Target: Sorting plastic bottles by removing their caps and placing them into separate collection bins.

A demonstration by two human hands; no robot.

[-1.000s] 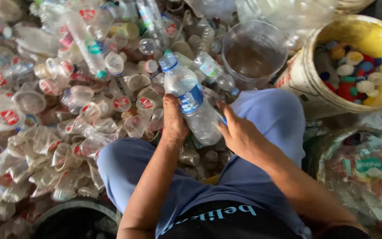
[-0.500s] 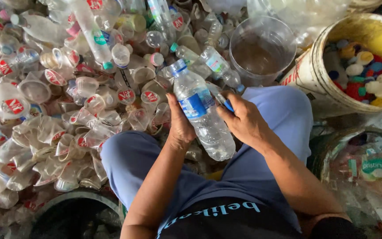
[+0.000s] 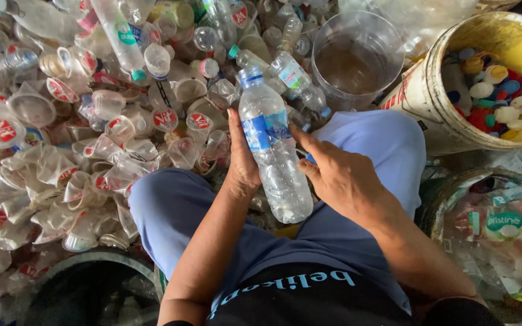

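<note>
A clear plastic bottle (image 3: 271, 145) with a blue label and blue neck ring lies between my knees, neck pointing away from me. My left hand (image 3: 241, 158) grips its left side, fingers along the body. My right hand (image 3: 336, 176) presses against the bottle's right side and holds a small blue-handled tool (image 3: 310, 158) at the label; its blade is hidden. I sit with blue trousers and a dark shirt.
A heap of crushed clear cups and bottles (image 3: 80, 121) fills the left and top. A clear tub (image 3: 354, 57) stands ahead, a yellow bucket (image 3: 430, 102) of coloured caps at right, a sack of wrappers (image 3: 496, 229) at lower right, a dark bin (image 3: 86, 290) at lower left.
The bottle has come closer to me and turned more upright in view, between both hands. My right hand has moved up against its label side.
</note>
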